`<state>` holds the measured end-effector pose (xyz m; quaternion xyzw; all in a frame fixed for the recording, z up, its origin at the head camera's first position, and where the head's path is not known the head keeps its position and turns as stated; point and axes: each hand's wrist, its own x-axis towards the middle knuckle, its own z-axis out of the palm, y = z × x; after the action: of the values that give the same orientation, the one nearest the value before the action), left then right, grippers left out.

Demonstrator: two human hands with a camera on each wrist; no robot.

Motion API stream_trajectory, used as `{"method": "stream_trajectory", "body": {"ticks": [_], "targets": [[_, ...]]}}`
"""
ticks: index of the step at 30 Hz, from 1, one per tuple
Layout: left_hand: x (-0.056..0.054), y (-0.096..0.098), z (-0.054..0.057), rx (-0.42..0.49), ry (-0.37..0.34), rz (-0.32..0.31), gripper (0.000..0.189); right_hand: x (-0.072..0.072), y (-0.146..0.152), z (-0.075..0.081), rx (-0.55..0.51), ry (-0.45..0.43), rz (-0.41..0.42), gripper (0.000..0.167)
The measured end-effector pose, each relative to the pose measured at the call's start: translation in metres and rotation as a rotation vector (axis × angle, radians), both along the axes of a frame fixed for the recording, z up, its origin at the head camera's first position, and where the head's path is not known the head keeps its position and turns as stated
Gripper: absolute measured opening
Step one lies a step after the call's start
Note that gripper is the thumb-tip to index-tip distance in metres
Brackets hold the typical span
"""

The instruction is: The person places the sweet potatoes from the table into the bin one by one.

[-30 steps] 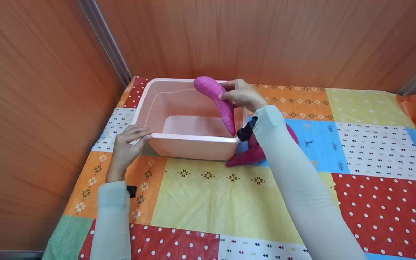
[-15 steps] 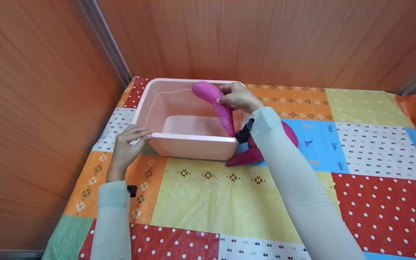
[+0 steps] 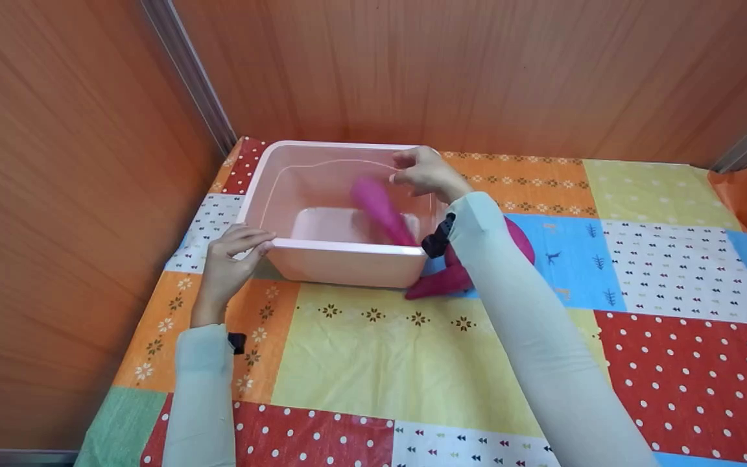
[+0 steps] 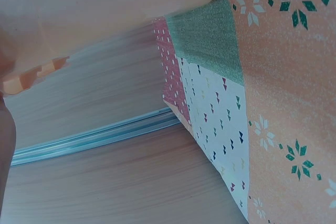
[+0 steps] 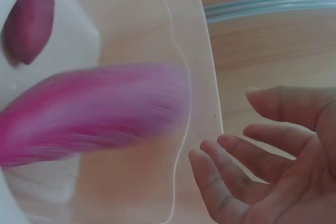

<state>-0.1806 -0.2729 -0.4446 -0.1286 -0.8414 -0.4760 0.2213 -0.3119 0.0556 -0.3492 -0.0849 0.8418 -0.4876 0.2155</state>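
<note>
A pink plastic bin (image 3: 341, 263) stands on the patchwork cloth. In the head view my left hand (image 3: 231, 266) pinches the rim at its near left corner; at the left wrist view's edge only a bit of that hand shows. A bright pink sweet potato (image 3: 380, 207), blurred, is inside the bin's right part, tilted and apart from my right hand (image 3: 428, 172). That hand hovers over the right rim with spread, bent fingers (image 5: 226, 177) and nothing between them. Another, darker sweet potato (image 5: 31, 19) lies on the bin floor in the right wrist view.
More dark pink sweet potatoes (image 3: 441, 283) lie on the cloth right of the bin, partly hidden by my right forearm. A wood-grain wall (image 3: 477, 78) rises behind the bin, and another wall (image 3: 75, 194) stands at the left.
My right hand first lowered the bright pink sweet potato slightly, then let go. It has dropped deeper into the bin. My left hand stays at the rim.
</note>
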Motion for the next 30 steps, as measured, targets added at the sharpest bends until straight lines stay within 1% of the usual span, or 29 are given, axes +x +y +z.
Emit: {"method": "stream_trajectory", "body": {"ticks": [5,11,16,18,22,25,30], "targets": [[0.001,0.001,0.001,0.015,-0.036,0.014,0.021,0.003,0.0,0.001,0.006,-0.001,0.005,0.054],[0.003,0.001,0.001,-0.001,-0.032,0.003,0.022,0.005,0.001,0.001,0.002,-0.006,0.006,0.052],[0.005,0.001,0.003,0.001,-0.059,0.01,0.023,0.005,0.004,0.001,-0.012,-0.012,0.014,0.051],[0.005,0.001,0.003,0.005,-0.055,0.011,0.023,0.006,0.005,0.001,-0.02,-0.014,0.022,0.052],[0.004,0.001,0.002,0.005,0.001,0.004,0.022,0.008,0.009,0.002,-0.042,-0.007,0.037,0.053],[0.004,0.002,0.002,0.005,0.028,0.004,0.021,0.009,0.011,0.002,-0.056,0.0,0.041,0.053],[0.005,0.002,0.003,-0.001,0.018,0.012,0.022,0.009,0.014,0.002,-0.058,0.002,0.016,0.054]]}}
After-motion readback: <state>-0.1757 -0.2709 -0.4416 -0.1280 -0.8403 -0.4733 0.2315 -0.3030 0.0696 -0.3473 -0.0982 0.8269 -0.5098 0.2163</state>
